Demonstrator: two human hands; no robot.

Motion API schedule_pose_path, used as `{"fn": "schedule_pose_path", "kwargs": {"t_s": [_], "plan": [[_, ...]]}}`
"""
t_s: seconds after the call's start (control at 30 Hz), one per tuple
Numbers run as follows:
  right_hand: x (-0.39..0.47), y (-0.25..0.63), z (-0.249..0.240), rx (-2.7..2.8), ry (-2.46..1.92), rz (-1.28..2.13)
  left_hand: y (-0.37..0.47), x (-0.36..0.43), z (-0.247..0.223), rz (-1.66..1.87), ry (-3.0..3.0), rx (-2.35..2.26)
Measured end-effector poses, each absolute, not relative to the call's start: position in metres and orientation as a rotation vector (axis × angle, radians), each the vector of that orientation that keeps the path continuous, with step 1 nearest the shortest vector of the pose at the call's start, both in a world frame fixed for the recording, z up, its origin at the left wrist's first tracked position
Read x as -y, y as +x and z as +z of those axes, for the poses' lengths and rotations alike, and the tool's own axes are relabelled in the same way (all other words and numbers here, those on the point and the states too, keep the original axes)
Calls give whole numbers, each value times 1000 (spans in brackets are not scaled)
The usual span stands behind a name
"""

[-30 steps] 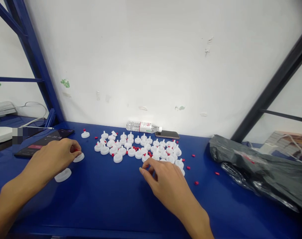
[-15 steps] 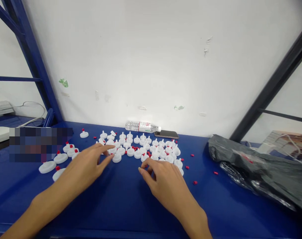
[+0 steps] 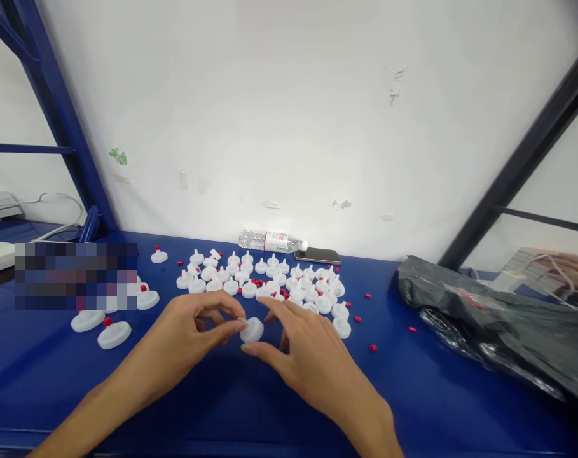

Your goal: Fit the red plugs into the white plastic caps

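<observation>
Pinching a white cap (image 3: 253,331) at its 10 o'clock edge, the left hand (image 3: 191,326) has its fingers clamped on it above the blue desk (image 3: 222,413). The right hand (image 3: 310,346), at the cap's 4 o'clock, curves around it with thumb and fingers apart; contact there cannot be told. From the held cap, a cluster of spouted caps (image 3: 249,291) sits at 12 o'clock, a bottle (image 3: 275,242) lying beyond it; red-tipped caps (image 3: 114,336) stand at 9, a grey bag (image 3: 489,318) at 3.
</observation>
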State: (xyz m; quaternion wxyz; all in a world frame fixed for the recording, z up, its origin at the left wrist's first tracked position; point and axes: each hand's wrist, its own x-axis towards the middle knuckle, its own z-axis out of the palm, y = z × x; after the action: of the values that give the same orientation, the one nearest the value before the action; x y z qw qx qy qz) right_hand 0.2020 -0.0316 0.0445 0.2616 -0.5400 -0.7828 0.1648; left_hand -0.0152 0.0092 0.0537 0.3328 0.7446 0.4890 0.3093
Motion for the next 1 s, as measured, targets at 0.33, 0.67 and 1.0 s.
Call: {"fn": "schedule_pose_path", "kwargs": {"t_s": [0.33,0.67,1.0], "plan": [[28,203,47,2164,-1562,308,-46,-41,27,584,2375,-1873],[30,204,45,2187,-1563,317,-47,-44,19,321,2403,-1929],[29,205,44,2191,-1563,317,-51,-46,19,342,2417,-1875]]}}
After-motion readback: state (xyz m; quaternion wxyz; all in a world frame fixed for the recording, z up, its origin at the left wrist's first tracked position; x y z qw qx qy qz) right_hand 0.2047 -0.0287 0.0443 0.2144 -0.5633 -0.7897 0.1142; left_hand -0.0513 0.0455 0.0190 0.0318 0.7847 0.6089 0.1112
